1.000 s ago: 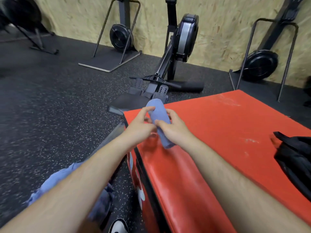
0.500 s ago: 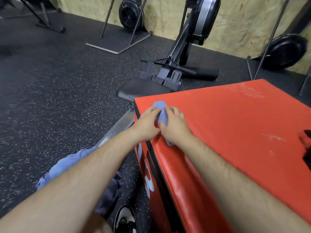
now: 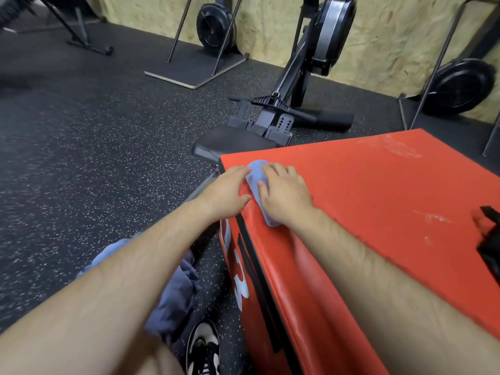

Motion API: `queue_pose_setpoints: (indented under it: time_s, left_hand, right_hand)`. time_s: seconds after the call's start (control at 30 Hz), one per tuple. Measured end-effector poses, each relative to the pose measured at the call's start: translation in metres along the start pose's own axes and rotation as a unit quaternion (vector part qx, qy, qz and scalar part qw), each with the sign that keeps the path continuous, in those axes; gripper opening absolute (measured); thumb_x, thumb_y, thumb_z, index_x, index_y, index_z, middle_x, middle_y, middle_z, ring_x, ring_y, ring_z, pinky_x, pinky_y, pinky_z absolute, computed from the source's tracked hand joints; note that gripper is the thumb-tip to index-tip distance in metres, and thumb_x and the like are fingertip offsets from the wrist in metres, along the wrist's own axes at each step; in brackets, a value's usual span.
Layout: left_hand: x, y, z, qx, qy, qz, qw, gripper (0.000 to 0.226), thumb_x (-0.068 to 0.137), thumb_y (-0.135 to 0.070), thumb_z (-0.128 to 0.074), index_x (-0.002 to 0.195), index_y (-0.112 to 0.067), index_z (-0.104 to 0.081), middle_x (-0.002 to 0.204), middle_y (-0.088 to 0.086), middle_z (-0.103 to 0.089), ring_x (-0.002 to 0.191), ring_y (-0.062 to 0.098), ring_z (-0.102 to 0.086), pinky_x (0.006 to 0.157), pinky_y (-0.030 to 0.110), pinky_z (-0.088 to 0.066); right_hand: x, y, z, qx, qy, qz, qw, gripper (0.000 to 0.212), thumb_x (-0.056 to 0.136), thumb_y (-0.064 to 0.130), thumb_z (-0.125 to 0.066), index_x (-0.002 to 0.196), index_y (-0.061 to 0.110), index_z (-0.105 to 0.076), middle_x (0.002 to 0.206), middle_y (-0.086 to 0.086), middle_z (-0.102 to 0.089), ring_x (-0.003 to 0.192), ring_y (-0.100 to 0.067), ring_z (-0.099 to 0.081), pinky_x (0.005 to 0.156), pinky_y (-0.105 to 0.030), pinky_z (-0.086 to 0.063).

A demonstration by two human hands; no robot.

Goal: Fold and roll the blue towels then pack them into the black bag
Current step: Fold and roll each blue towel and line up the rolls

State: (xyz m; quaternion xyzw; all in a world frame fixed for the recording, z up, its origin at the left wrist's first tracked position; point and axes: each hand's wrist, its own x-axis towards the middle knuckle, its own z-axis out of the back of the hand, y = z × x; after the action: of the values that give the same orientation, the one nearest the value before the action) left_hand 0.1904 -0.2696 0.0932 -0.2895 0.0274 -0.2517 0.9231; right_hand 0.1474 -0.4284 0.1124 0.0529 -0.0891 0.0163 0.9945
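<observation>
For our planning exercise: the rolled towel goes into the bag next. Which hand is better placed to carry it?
Probably right: the right hand lies over the towel, and the bag sits at the right of the box.

Left hand [image 3: 226,192] and right hand [image 3: 285,197] lie palms down, side by side.
</observation>
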Motion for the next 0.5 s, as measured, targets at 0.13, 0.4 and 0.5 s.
queue_pose_setpoints:
  time_s: [0.13, 0.4, 0.5]
  left_hand:
    - [-0.031, 0.009, 0.023, 0.069, -0.016, 0.018, 0.997, 0.062, 0.094, -0.025, -0.057, 0.152, -0.016, -0.035, 0.156, 0.005, -0.037, 0.144, 0.025, -0.035, 0.115, 0.045, -0.033]
    - [-0.122, 0.070, 0.058, 0.182, 0.075, 0.106, 0.975, 0.057, 0.099, -0.047, -0.047, 0.151, -0.030, -0.034, 0.147, 0.002, -0.046, 0.135, 0.026, -0.045, 0.107, 0.048, -0.040]
    - [-0.146, 0.109, 0.067, 0.208, 0.142, 0.159, 0.954, 0.057, 0.095, -0.045, -0.057, 0.148, -0.031, -0.039, 0.145, 0.000, -0.045, 0.133, 0.024, -0.045, 0.106, 0.044, -0.041]
  right_hand:
    - [-0.015, 0.041, 0.001, 0.003, -0.001, 0.064, 0.998, 0.046, 0.099, 0.034, -0.046, 0.140, 0.015, -0.049, 0.138, -0.008, -0.052, 0.123, -0.035, -0.047, 0.100, -0.045, -0.038]
    - [-0.039, 0.136, -0.039, -0.007, 0.053, 0.141, 0.988, 0.040, 0.099, 0.033, -0.043, 0.135, 0.015, -0.051, 0.132, -0.007, -0.052, 0.119, -0.032, -0.050, 0.095, -0.044, -0.040]
    - [-0.048, 0.170, -0.062, -0.019, 0.078, 0.171, 0.982, 0.038, 0.101, 0.034, -0.043, 0.131, 0.014, -0.054, 0.131, -0.008, -0.054, 0.120, -0.032, -0.049, 0.091, -0.041, -0.035]
